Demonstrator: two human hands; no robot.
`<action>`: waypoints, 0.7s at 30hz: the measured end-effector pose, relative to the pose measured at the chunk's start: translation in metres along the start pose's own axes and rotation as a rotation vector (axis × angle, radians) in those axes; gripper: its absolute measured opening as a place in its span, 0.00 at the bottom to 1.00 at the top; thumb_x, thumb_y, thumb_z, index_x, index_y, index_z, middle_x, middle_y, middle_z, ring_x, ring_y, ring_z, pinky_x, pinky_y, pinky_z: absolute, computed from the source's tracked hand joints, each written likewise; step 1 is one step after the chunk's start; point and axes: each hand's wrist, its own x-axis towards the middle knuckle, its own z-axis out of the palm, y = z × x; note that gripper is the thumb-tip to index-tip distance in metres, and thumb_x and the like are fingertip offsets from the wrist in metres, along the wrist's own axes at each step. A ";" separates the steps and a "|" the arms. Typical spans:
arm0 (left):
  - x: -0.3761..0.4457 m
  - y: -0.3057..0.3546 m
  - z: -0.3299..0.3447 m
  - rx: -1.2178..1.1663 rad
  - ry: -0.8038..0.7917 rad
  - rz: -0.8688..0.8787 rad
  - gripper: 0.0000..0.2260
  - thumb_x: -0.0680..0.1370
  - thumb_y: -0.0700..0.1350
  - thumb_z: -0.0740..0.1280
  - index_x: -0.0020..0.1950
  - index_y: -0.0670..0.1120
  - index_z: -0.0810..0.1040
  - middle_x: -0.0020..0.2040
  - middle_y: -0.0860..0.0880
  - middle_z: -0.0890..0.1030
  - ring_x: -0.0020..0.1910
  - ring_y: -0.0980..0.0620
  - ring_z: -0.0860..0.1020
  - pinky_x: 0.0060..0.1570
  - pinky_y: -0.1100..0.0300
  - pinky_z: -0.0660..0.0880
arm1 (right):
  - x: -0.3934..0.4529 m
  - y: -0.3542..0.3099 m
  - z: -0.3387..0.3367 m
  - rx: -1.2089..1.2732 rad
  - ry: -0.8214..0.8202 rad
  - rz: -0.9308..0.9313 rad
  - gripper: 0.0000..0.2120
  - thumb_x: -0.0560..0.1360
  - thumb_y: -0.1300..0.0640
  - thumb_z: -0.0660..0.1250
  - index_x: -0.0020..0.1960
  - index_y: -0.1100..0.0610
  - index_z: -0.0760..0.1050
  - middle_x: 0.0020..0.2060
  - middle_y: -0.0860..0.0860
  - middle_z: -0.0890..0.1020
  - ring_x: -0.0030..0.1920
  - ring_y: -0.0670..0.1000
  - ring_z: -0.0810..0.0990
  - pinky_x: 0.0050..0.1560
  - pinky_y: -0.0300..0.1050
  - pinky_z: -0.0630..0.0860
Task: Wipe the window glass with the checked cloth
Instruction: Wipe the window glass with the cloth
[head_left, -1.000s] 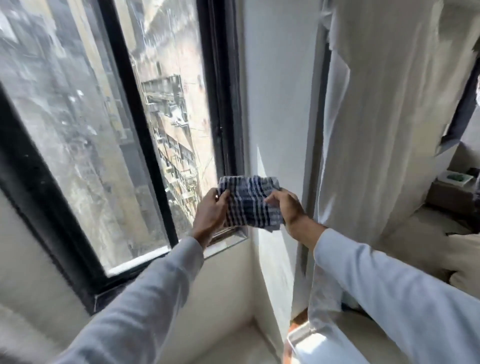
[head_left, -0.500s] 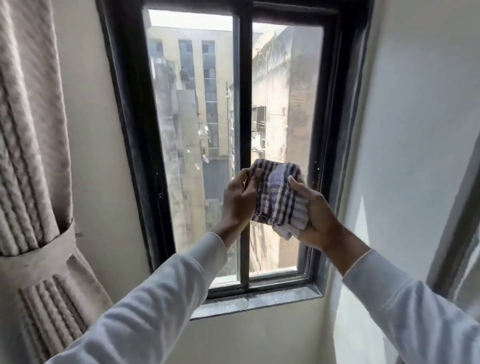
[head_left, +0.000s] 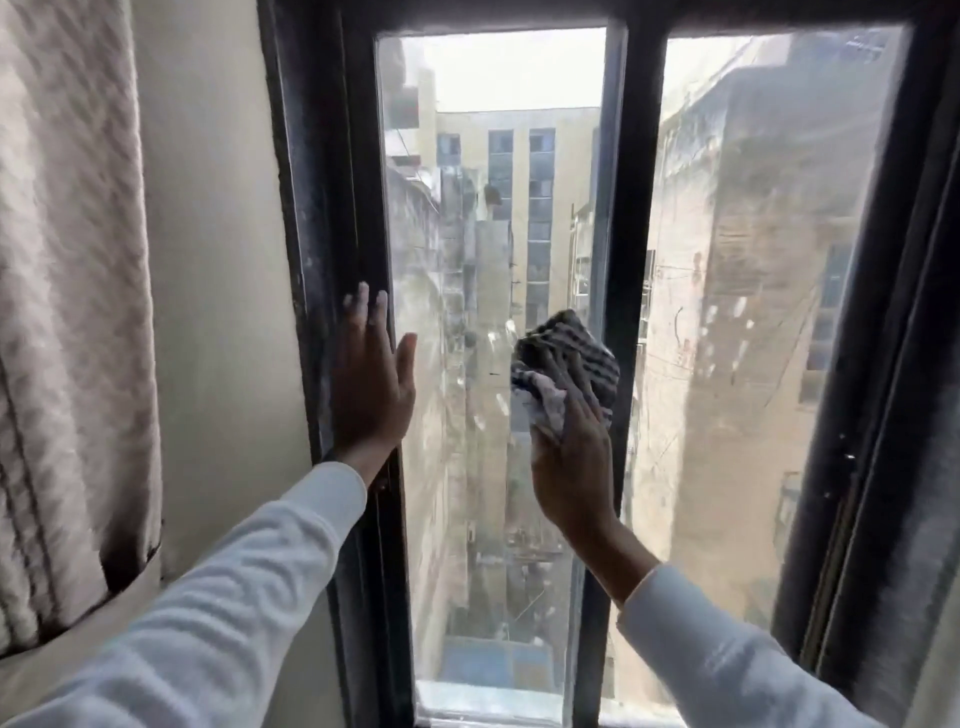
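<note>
The window has two panes in a black frame (head_left: 332, 208), split by a black middle bar (head_left: 628, 182). The left pane's glass (head_left: 467, 493) is smeared and dusty. My right hand (head_left: 571, 467) presses the bunched checked cloth (head_left: 569, 353) flat against the left pane, close to the middle bar. My left hand (head_left: 371, 384) is open, palm flat on the left side of the frame, thumb reaching over the glass edge. The right pane (head_left: 753, 312) is also streaked and spotted.
A beige textured curtain (head_left: 67, 312) hangs at the left, tied back low down. A strip of cream wall (head_left: 218, 312) lies between curtain and frame. The frame's right side (head_left: 883, 415) is dusty. Buildings show through the glass.
My left hand has let go of the cloth and moved left onto the frame. My right hand now holds the cloth alone, pressed to the glass. The view has come closer to the window.
</note>
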 end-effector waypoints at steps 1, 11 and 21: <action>0.014 -0.010 0.008 0.027 -0.017 0.032 0.29 0.90 0.54 0.55 0.87 0.40 0.61 0.89 0.41 0.59 0.89 0.41 0.58 0.88 0.57 0.49 | 0.012 0.009 0.019 -0.165 -0.039 -0.108 0.24 0.85 0.54 0.62 0.80 0.57 0.73 0.80 0.55 0.73 0.84 0.58 0.66 0.84 0.61 0.63; 0.031 -0.036 0.042 0.082 0.057 0.154 0.33 0.89 0.59 0.46 0.90 0.42 0.53 0.91 0.43 0.52 0.91 0.45 0.51 0.89 0.51 0.46 | -0.026 0.061 0.123 -0.767 -0.382 -0.585 0.38 0.80 0.38 0.62 0.87 0.44 0.56 0.87 0.47 0.49 0.88 0.53 0.46 0.86 0.55 0.36; 0.031 -0.034 0.033 0.052 0.028 0.182 0.36 0.87 0.61 0.44 0.89 0.40 0.55 0.90 0.41 0.54 0.90 0.43 0.52 0.89 0.49 0.48 | -0.017 0.070 0.095 -0.809 -0.302 -0.508 0.38 0.79 0.44 0.63 0.87 0.48 0.57 0.88 0.48 0.50 0.85 0.58 0.56 0.87 0.54 0.37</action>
